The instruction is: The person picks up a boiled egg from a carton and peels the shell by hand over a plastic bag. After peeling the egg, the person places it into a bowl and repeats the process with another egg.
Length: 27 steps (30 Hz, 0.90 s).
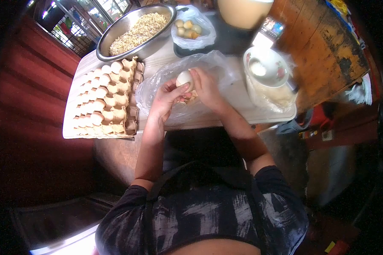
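The egg (184, 79) is held between the two hands, above a clear plastic bag (151, 91) on the table (259, 116). The left hand (165, 97) pinches its lower part between thumb and fingers. The right hand (206, 88) is bent against its right side; whether it grips or merely rests there cannot be told. The egg's long axis appears near upright, its upper end directed away from the person; which end is narrower cannot be determined. Left of the left hand stands an egg tray (115, 114), partly filled. Beyond the hands sits a metal bowl (154, 48); right of the right hand, a white bowl (280, 74).
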Motion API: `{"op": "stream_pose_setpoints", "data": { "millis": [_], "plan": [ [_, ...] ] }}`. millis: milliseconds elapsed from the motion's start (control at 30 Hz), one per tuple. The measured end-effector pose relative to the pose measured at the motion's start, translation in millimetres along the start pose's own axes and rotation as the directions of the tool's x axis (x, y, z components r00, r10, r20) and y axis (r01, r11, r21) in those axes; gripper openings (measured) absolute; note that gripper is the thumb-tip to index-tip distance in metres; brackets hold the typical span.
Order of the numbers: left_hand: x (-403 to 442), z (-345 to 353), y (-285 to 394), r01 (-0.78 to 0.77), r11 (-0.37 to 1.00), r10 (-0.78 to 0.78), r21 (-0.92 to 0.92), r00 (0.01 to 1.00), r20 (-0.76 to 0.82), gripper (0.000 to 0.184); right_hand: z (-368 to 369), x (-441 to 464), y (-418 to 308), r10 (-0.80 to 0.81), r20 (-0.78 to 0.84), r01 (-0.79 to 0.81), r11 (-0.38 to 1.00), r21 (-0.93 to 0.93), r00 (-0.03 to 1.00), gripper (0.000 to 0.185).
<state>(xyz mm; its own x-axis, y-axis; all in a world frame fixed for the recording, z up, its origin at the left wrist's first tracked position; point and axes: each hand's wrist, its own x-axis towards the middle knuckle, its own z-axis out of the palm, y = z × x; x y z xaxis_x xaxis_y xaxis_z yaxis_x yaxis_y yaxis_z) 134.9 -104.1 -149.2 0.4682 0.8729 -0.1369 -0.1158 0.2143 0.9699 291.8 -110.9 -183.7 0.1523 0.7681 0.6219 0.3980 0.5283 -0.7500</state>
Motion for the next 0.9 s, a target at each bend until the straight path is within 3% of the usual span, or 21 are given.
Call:
{"op": "stream_pose_setpoints", "data": {
  "millis": [133,367,433,533,700,900],
  "plan": [
    [0.4,-2.0,1.2,-0.034,0.999,0.034,-0.036,0.999,0.01,0.039,-1.8,-0.1,-6.6,0.07,-0.012,-0.07,0.997,-0.012,0.997,0.025],
    [-0.9,-5.4,2.0,-0.023,0.998,0.025,-0.052,0.999,0.029,0.038,-0.7,0.5,-1.8,0.014,-0.059,-0.016,1.0,-0.026,0.998,0.024],
    [-2.0,-7.3,3.8,-0.023,0.998,0.026,-0.067,0.998,0.053,0.037,-3.5,1.6,-2.5,0.173,0.012,-0.174,0.982,0.076,0.985,0.024],
    [-3.6,-5.8,7.0,-0.022,0.996,0.028,-0.086,0.997,0.069,0.037,-0.3,2.5,1.3,0.252,0.027,-0.253,0.959,0.125,0.967,0.025],
    [-2.0,-1.2,8.2,-0.014,0.993,0.021,-0.119,0.999,0.05,0.031,-4.8,2.2,-4.8,0.206,0.053,-0.211,0.969,0.127,0.977,0.028],
    [0.0,-0.2,4.9,-0.024,0.999,0.023,0.025,0.999,0.029,0.042,-2.7,-0.1,-0.2,0.186,0.075,-0.192,0.977,0.094,0.98,0.031]
  ]
}}
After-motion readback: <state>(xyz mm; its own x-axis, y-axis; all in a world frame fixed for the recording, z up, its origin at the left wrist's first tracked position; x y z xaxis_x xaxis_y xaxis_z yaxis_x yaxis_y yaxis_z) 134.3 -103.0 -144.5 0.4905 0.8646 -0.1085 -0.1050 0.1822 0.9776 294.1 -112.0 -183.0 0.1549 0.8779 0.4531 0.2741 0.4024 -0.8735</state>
